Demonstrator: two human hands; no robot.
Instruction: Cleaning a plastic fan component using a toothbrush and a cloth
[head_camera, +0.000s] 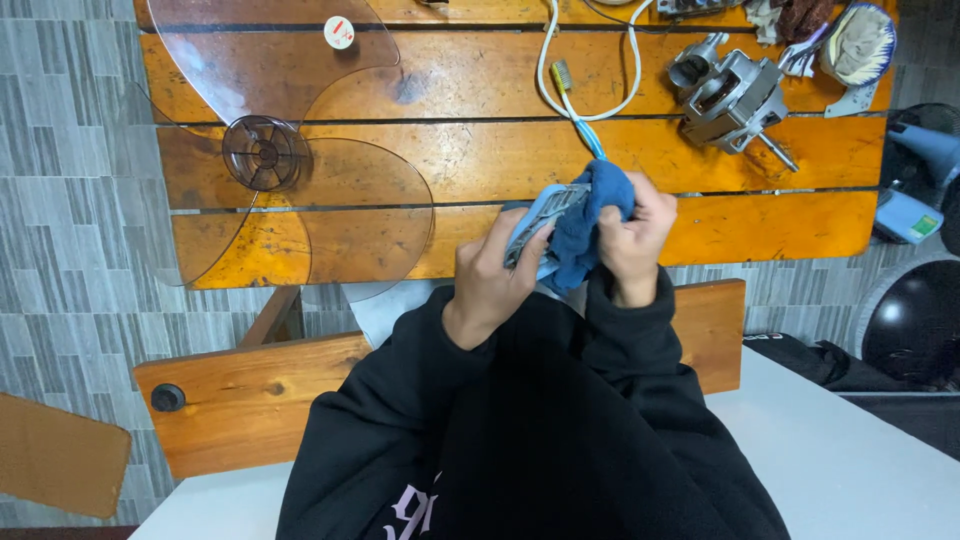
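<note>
Hands meet — left hand (490, 285) holds grey part (540, 222), right hand (632, 240) blue cloth (590, 225).

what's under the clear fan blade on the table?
Through the clear fan blade only the orange wooden table planks and the dark gaps between them show. Its darker hub hides the wood directly beneath.

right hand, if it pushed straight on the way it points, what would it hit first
The right hand presses leftward into the blue cloth, so it would likely meet that first, then the grey part in the left hand.
</note>
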